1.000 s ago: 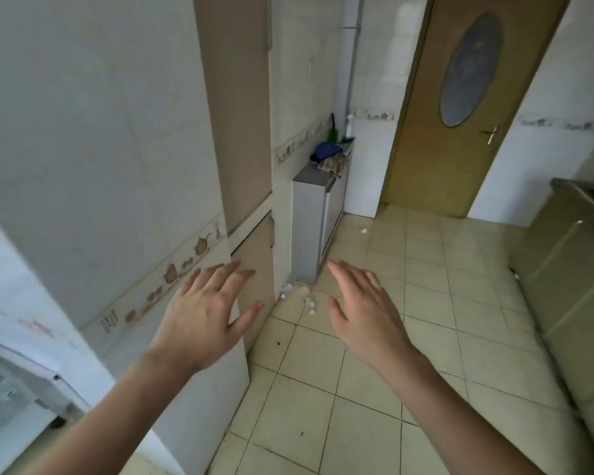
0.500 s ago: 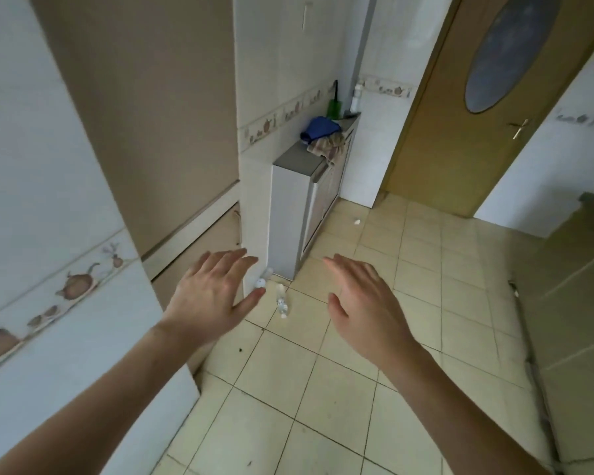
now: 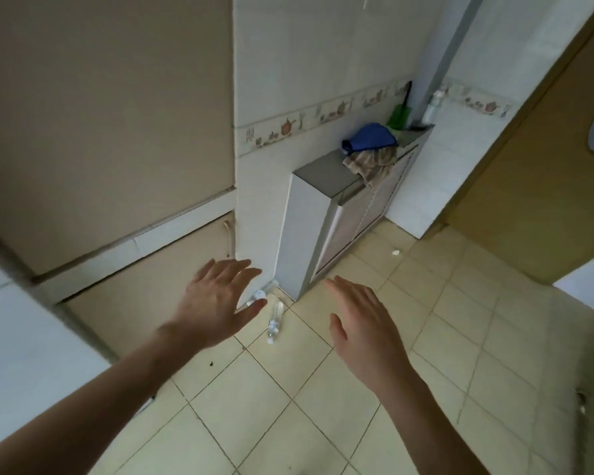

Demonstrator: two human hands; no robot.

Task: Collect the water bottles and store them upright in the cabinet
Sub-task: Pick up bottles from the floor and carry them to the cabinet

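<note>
Water bottles, two sighted, both lying on the tiled floor (image 3: 240, 399) at the foot of the white wall corner, beside the low grey cabinet (image 3: 309, 234). First bottle (image 3: 275, 322): clear, fully seen, long axis running away from the viewer, white cap at the near end. Second bottle (image 3: 263, 292): partly hidden behind the left hand (image 3: 216, 303), tucked against the wall, orientation not fully told. Right hand (image 3: 364, 323): fingers straight, nothing held. Left hand: likewise spread and empty. Both hands are held above the floor, short of the bottles; the first bottle lies between them, just beside the left thumb in view, so the left is judged nearer. Cabinet doors are seen closed.
</note>
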